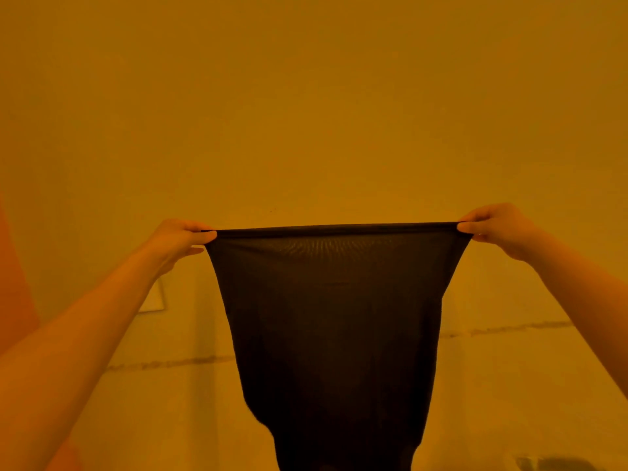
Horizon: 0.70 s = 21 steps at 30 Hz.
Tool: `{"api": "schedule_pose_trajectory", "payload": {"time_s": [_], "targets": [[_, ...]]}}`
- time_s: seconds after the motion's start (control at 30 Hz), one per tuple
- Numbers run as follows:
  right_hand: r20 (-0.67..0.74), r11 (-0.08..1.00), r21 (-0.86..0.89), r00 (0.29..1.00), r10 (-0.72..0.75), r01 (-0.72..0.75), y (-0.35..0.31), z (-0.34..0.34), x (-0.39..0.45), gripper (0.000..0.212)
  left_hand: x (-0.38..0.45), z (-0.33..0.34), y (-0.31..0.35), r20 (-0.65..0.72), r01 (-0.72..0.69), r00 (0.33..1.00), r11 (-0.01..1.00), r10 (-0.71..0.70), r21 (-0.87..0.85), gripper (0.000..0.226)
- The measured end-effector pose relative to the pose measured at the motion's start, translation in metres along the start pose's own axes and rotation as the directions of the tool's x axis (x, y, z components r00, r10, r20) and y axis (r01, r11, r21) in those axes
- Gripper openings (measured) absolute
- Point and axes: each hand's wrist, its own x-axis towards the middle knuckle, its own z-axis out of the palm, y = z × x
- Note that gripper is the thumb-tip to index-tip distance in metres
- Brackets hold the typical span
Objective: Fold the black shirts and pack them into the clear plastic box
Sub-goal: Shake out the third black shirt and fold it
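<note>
Holding: a black shirt (334,321) up in the air before me, stretched between my two hands.
Left hand (178,237): fingers and thumb curled round the left end of the top edge, pinching the cloth at the corner; one lower finger sticks out loose beneath the grip.
Right hand (494,229): thumb and fingers pinched on the right end of the same edge, knuckles turned toward me.
Arms: both bare forearms reach forward and up from the lower corners, well apart, the left one from the bottom left, the right one from the right side.
Top edge: pulled taut and nearly level from hand to hand, a little higher at my right.
Cloth: thin and dark, with faint light coming through just below the edge; it hangs down from both corners and narrows toward the bottom, where it runs out of view.
Lower left of the cloth: a small flap juts out to the side; I cannot tell which part of the garment it is.
Wall (306,96): plain, filling everything behind and above the shirt, all under a strong orange-yellow tint.
Wall plate (153,299): a pale rectangle on the wall, just behind my left forearm.
Seams: faint dark lines cross the surface behind the shirt, one on each side of it.
Bottom right corner: a dark smudge (557,464), too blurred to name.
Left border: a reddish-orange strip (15,283) beside my left arm; I cannot tell what it is.
</note>
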Motion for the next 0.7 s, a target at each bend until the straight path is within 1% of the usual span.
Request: {"api": "schedule_pose_trajectory", "payload": {"time_s": [0.2, 0.3, 0.4, 0.47, 0.6, 0.7], "targets": [[0.039, 0.998, -0.05, 0.999, -0.03, 0.032, 0.006, 0.001, 0.014, 0.017, 0.001, 0.006, -0.003, 0.0, 0.033, 0.999, 0.998, -0.033, -0.054, 0.012], [0.068, 0.993, -0.109, 0.996, -0.048, 0.056, 0.011, 0.004, 0.024, 0.009, 0.002, 0.01, -0.008, -0.018, 0.055, 0.998, 0.997, -0.056, -0.059, 0.012], [0.102, 0.985, -0.16, 0.994, -0.046, 0.062, 0.022, 0.01, 0.034, 0.01, 0.004, 0.015, -0.016, -0.031, 0.075, 0.997, 0.997, -0.075, -0.021, 0.013], [0.133, 0.979, -0.198, 0.991, -0.017, 0.044, 0.029, 0.015, 0.04, 0.012, 0.005, 0.019, -0.022, -0.027, 0.085, 0.996, 0.996, -0.084, 0.028, 0.014], [0.183, 0.975, -0.221, 0.982, 0.045, -0.004, 0.049, 0.027, 0.054, 0.022, 0.011, 0.028, -0.041, 0.017, 0.107, 0.994, 0.985, -0.11, 0.132, 0.014], [0.207, 0.967, -0.253, 0.976, 0.069, -0.015, 0.06, 0.039, 0.067, 0.021, 0.02, 0.036, -0.051, -0.034, 0.135, 0.991, 0.98, -0.132, 0.144, 0.008]]}}
